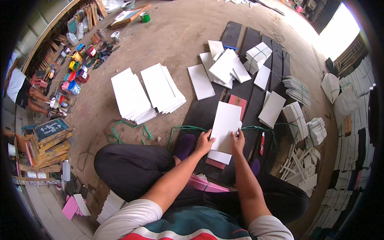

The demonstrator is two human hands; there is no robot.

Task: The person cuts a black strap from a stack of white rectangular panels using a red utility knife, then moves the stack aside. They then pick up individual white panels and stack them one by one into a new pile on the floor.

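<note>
A white rectangular board [227,120] lies in front of my crossed legs, with at least one more white board showing under its near end. My left hand [205,143] grips its left edge. On the right edge, my right hand [238,141] holds it, thumb resting on top. A reddish-pink board [238,102] sticks out beneath the white ones at the far and near ends. Green twine [188,127] runs out from under them to both sides. To the right of my right hand lies a red cutter knife [262,143] on the black planks [201,116].
Loose white boards [201,82] and tied bundles [258,57] lie beyond and to the right. Two white stacks [132,94] stand on the floor at left. Offcuts [300,168] are heaped at right. Paint cans [74,87] and a person [24,90] are far left.
</note>
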